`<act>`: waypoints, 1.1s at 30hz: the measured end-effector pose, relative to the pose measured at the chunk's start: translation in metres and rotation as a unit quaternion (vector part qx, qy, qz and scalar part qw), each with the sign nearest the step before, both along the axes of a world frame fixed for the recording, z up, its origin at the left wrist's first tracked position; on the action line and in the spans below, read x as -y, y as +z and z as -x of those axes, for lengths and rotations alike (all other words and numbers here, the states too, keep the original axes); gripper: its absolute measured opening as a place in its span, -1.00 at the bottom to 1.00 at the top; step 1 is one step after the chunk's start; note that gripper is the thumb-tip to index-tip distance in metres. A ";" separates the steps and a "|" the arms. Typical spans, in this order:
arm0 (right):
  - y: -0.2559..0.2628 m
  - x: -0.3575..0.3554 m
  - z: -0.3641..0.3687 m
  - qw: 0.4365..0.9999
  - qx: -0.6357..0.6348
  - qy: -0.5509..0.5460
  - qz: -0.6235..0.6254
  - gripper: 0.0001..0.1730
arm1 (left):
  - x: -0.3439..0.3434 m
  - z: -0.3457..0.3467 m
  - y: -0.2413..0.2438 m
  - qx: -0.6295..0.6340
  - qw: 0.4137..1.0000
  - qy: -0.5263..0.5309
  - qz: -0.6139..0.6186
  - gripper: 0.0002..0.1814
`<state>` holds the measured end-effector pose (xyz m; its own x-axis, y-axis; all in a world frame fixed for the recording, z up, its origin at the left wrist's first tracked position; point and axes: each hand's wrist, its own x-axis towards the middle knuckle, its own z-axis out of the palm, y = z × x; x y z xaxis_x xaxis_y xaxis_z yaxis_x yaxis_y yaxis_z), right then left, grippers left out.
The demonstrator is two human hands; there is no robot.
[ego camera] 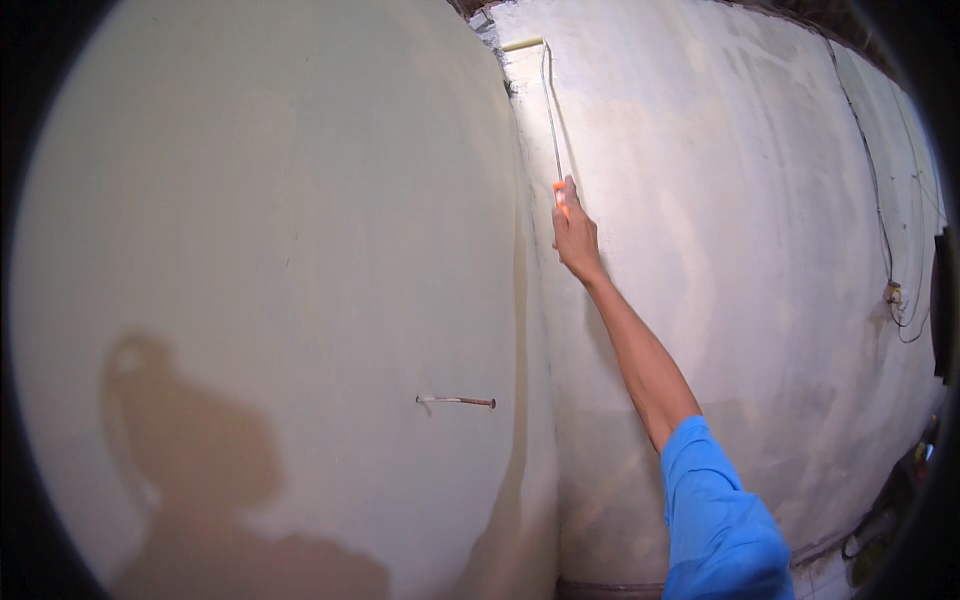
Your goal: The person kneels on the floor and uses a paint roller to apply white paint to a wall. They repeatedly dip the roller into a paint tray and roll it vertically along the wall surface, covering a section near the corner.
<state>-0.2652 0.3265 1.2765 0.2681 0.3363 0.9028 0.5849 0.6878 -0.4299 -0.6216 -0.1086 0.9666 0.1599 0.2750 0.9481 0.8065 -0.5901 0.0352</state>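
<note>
With the arm stretched up and forward, my right hand [577, 236] grips the orange handle [560, 196] of a paint roller. A long thin metal rod [551, 112] runs up from the handle to the narrow roller sleeve [523, 45]. The sleeve lies against the top of the pale right-hand wall [675, 225], close to the corner where two walls meet. Around the sleeve is a lighter, cream-coloured patch [523, 71]. My left hand is out of view.
A rusty nail [456, 400] sticks out of the greenish left wall [262, 225], which carries my shadow. Broken plaster [487, 34] edges the corner's top. A dark cable [866, 142] hangs down to an electrical fitting [894, 294] at far right. Objects lie on the tiled floor [821, 577].
</note>
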 end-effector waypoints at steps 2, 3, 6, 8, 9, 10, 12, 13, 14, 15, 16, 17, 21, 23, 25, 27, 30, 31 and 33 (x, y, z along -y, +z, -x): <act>-0.003 -0.012 0.002 0.997 -0.029 0.002 0.065 -0.36 | 0.012 0.005 0.014 -0.018 0.997 0.030 0.063 -0.62; 0.009 -0.015 0.003 0.997 -0.032 0.005 0.072 -0.36 | 0.011 0.005 0.016 -0.021 0.997 0.037 0.067 -0.62; 0.034 -0.047 -0.003 0.999 -0.022 -0.019 0.019 -0.32 | 0.000 0.004 0.008 -0.019 0.996 0.053 0.073 -0.62; 0.020 -0.106 -0.026 0.997 -0.021 -0.071 -0.003 -0.29 | -0.013 0.006 0.006 -0.033 0.993 0.061 0.095 -0.63; 0.013 -0.127 -0.038 0.995 -0.030 -0.094 -0.015 -0.27 | -0.025 0.003 -0.004 -0.034 0.994 0.070 0.080 -0.63; 0.018 -0.144 -0.047 0.994 -0.023 -0.105 -0.032 -0.27 | -0.032 -0.004 -0.007 -0.033 0.993 0.077 0.077 -0.63; 0.025 -0.170 -0.060 0.995 -0.027 -0.095 -0.019 -0.26 | -0.057 -0.013 -0.019 -0.030 0.993 0.088 0.070 -0.63; 0.035 -0.174 -0.062 0.996 -0.029 -0.087 -0.014 -0.25 | -0.068 -0.020 -0.021 -0.028 0.993 0.096 0.067 -0.63; 0.046 -0.175 -0.065 0.997 -0.033 -0.070 -0.001 -0.24 | -0.064 -0.019 -0.022 -0.030 0.992 0.107 0.061 -0.63; 0.036 -0.155 -0.050 0.996 -0.056 -0.036 0.059 -0.23 | -0.058 -0.003 -0.017 -0.037 0.991 0.113 0.064 -0.63; 0.064 -0.106 -0.003 0.992 -0.087 0.026 0.084 -0.23 | -0.056 -0.005 -0.016 -0.036 0.989 0.131 0.060 -0.63; 0.070 -0.096 0.000 0.993 -0.087 0.035 0.073 -0.24 | -0.055 -0.005 -0.017 -0.035 0.988 0.138 0.054 -0.63; 0.065 -0.125 -0.007 0.999 -0.027 -0.022 -0.019 -0.26 | -0.061 -0.004 -0.029 -0.020 0.989 0.138 0.046 -0.63; 0.046 -0.136 -0.018 0.997 -0.025 -0.052 -0.042 -0.27 | -0.067 -0.010 -0.031 -0.019 0.989 0.140 0.040 -0.63; 0.009 -0.122 -0.006 0.999 -0.024 -0.033 0.012 -0.28 | -0.064 -0.013 -0.028 -0.014 0.987 0.154 0.046 -0.64; -0.014 -0.102 0.004 0.997 -0.026 -0.013 0.068 -0.29 | -0.060 -0.015 -0.026 -0.010 0.985 0.167 0.044 -0.64; -0.046 -0.105 -0.008 0.999 -0.018 -0.045 0.016 -0.28 | -0.062 0.000 -0.044 -0.039 0.990 0.139 -0.003 -0.67; -0.056 -0.102 -0.009 0.999 -0.015 -0.044 0.001 -0.28 | -0.064 0.006 -0.054 -0.048 0.990 0.132 -0.019 -0.68; -0.074 -0.088 0.000 1.000 -0.013 -0.020 -0.003 -0.29 | -0.062 0.011 -0.065 -0.068 0.988 0.127 -0.049 -0.69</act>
